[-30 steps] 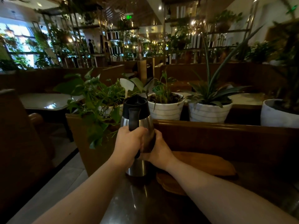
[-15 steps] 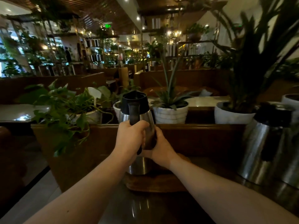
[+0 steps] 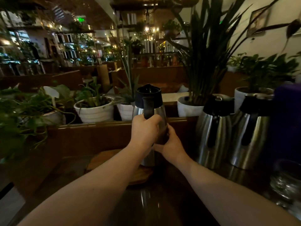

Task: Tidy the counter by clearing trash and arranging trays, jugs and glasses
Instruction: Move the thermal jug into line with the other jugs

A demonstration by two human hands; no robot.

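Observation:
A steel jug (image 3: 161, 111) with a black lid and black handle stands upright over a round wooden tray (image 3: 140, 175) at the counter's middle. My left hand (image 3: 144, 132) is wrapped around the jug's handle. My right hand (image 3: 171, 144) presses against the jug's right side, low on the body. To the right, two more steel jugs (image 3: 213, 128) (image 3: 250, 132) with black tops stand side by side on the dark counter (image 3: 162, 206). Clear glasses (image 3: 286, 185) sit blurred at the right edge.
A wooden planter ledge (image 3: 97, 126) runs behind the counter with white pots (image 3: 96, 110) (image 3: 189, 106) and leafy plants. A dark purple object (image 3: 288, 121) stands at the far right behind the jugs. The floor drops away at the lower left.
My view and the held jug have shifted right along the counter. A second steel jug, glasses and the purple object have come into view on the right.

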